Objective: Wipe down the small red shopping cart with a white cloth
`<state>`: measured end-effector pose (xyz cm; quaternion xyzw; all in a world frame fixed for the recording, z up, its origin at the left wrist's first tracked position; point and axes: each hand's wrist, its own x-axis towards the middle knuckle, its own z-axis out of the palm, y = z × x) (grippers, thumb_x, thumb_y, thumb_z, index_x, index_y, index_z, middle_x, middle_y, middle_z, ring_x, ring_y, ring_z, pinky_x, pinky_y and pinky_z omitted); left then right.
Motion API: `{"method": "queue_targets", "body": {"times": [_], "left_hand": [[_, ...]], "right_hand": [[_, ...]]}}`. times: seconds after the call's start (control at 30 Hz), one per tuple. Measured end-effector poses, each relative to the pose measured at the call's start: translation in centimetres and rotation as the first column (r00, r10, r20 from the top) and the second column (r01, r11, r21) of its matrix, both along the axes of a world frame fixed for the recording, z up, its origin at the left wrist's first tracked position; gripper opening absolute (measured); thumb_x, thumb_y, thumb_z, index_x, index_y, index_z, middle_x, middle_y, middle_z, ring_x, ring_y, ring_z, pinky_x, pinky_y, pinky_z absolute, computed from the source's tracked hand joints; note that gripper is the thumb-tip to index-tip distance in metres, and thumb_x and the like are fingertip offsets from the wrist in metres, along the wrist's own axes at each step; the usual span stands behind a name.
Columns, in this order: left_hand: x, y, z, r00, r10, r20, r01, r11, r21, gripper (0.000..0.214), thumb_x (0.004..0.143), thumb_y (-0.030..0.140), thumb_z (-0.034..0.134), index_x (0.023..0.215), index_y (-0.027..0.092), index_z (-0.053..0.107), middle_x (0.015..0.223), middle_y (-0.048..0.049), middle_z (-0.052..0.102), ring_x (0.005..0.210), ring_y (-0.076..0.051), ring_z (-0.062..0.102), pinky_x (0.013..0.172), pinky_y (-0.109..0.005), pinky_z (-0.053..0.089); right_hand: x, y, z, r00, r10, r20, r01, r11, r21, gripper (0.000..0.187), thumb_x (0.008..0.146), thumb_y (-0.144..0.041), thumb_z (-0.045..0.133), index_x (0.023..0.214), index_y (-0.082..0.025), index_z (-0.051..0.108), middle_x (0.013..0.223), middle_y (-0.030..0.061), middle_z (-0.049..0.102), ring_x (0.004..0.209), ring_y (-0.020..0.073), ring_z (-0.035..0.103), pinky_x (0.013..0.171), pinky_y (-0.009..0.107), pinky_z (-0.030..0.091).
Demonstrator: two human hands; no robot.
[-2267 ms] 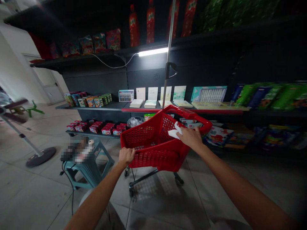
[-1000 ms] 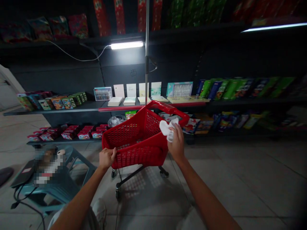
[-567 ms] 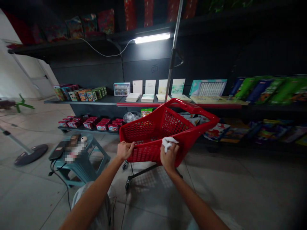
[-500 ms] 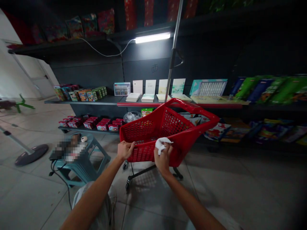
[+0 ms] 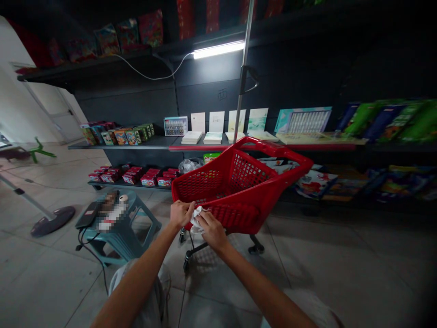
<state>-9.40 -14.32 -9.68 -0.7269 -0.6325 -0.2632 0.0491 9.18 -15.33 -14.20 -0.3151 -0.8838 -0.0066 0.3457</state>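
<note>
A red plastic shopping cart [image 5: 252, 217] with perforated basket walls stands in front of me on dark casters. My left hand [image 5: 181, 214] is closed over the rim at the basket's near left corner. Close beside it, my right hand [image 5: 211, 227] holds a crumpled white cloth [image 5: 197, 221] against the outer side of the basket, just below the rim. Part of the cloth is hidden under the fingers. The cart's handle [image 5: 297, 159] rises at the right, out of reach of both hands.
A blue-grey plastic stool [image 5: 136, 241] bearing devices and cables stands at left, beside a round stand base [image 5: 54, 221]. Behind the cart, a dark shelf [image 5: 146, 145] carries boxes and books. A metal pole [image 5: 243, 77] rises behind the basket; a lit tube lamp [image 5: 218, 49] hangs above.
My right hand has moved left along the basket's side with the white cloth, coming close to my left hand. The left hand keeps its grip on the rim. The view has shifted slightly.
</note>
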Motion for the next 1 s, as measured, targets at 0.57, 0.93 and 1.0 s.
{"method": "queue_targets", "body": {"times": [0.57,0.93,1.0], "left_hand": [[-0.1,0.5,-0.1,0.998,-0.057,0.029,0.054,0.993,0.101,0.065,0.106,0.047,0.033,0.054,0.020,0.063,0.061,-0.0047,0.070,0.058,-0.014,0.058,0.073,-0.030,0.037],[0.2,0.9,-0.6,0.997,-0.072,0.042,0.065,0.987,0.144,0.065,0.105,0.047,0.035,0.052,0.019,0.059,0.057,-0.0043,0.068,0.054,-0.013,0.056,0.072,-0.030,0.037],[0.4,0.9,-0.6,0.997,-0.065,0.044,0.058,0.988,0.146,0.065,0.105,0.047,0.035,0.052,0.020,0.059,0.058,-0.0043,0.069,0.054,-0.013,0.056,0.072,-0.030,0.037]], "right_hand": [[23.7,8.6,3.5,0.675,-0.654,-0.342,0.599,0.756,-0.263,0.040,0.078,-0.030,0.058,0.115,-0.016,0.062,0.114,0.0145,0.065,0.104,0.0286,0.059,0.097,0.041,0.048],[20.8,10.6,0.0,0.345,-0.823,-0.450,0.474,0.567,-0.674,0.047,0.075,-0.031,0.053,0.118,-0.014,0.061,0.114,0.0157,0.068,0.103,0.0278,0.064,0.096,0.038,0.049],[19.8,9.7,-1.9,0.306,-0.894,-0.328,0.379,0.431,-0.819,0.041,0.072,-0.028,0.055,0.110,-0.014,0.064,0.110,0.0165,0.069,0.107,0.0296,0.064,0.096,0.038,0.049]]}}
